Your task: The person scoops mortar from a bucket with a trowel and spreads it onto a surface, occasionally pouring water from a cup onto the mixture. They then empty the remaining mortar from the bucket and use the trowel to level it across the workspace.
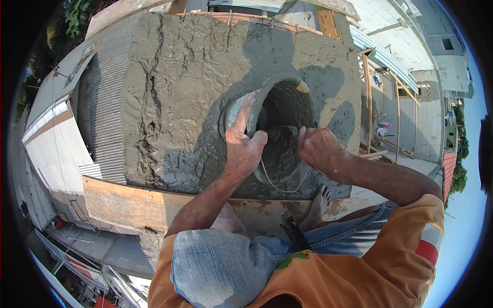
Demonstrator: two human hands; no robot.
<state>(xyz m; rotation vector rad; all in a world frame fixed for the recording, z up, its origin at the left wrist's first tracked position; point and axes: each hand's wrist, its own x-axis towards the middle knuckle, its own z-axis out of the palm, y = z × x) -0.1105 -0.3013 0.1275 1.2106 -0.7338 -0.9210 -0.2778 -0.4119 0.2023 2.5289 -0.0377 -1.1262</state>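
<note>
A bucket (255,105) coated with wet cement is tipped over the wet concrete (195,97), its mouth facing up and away from me. My left hand (243,141) grips its left side, fingers stretched along the outer wall and thumb at the rim. At the right of the mouth, my right hand (321,149) is closed around a dark flat piece (281,134) with a straight edge, reaching into the bucket; cement hides its exact kind. More grey cement lines the inside. A thin wire handle (286,191) hangs in a loop on the near side.
A wooden form board (123,203) edges the slab near my bare foot (321,203). Corrugated roofing (105,97) lies left, beyond the slab's edge. Reinforcing bars (257,19) show at the far edge. Wooden poles (368,102) and a block wall (426,123) stand right.
</note>
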